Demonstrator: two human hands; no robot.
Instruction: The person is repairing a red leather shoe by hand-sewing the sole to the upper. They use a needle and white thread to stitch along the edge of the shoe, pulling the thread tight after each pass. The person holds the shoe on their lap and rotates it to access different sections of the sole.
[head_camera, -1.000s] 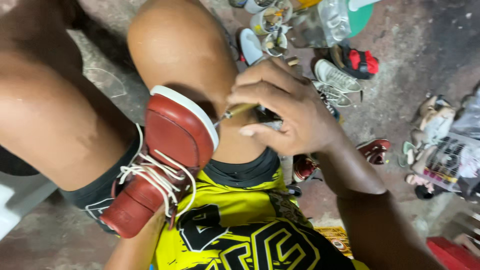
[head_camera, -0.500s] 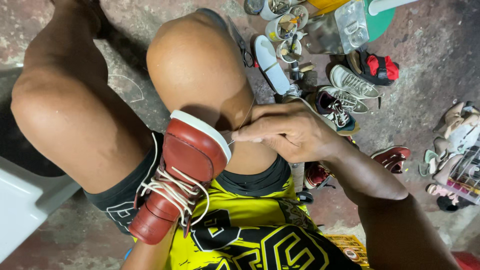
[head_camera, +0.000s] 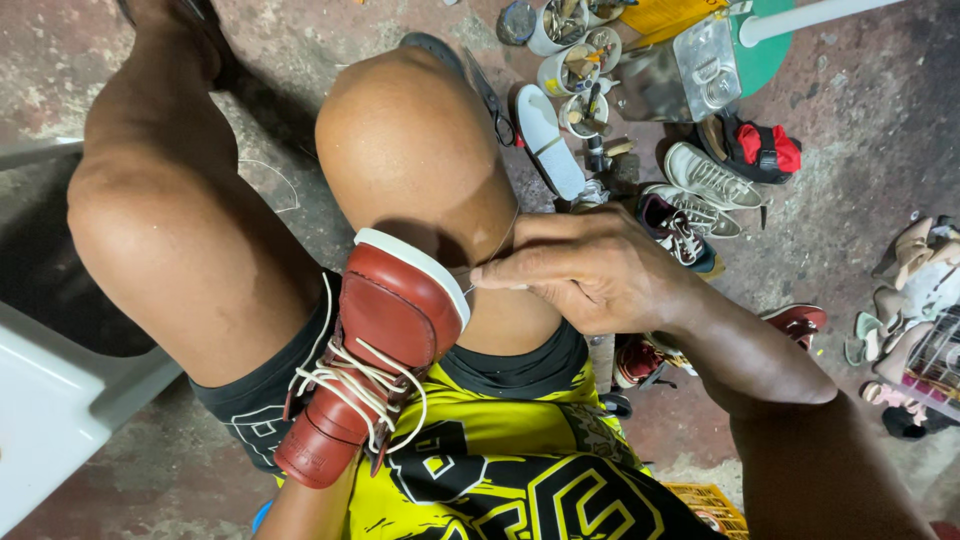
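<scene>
Red boot (head_camera: 375, 370), cream laces, wedged between thighs, white sole up. Right hand (head_camera: 590, 270) closed, fingertips pinching a thin thread (head_camera: 497, 245) at the sole edge. Left hand hidden. Beyond: shoes (head_camera: 700, 195), tins (head_camera: 565, 70) on floor.

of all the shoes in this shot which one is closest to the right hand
The red leather boot with the white sole and cream laces, wedged between the knees. The right hand works at its sole edge, while the other shoes lie apart on the floor.
</scene>
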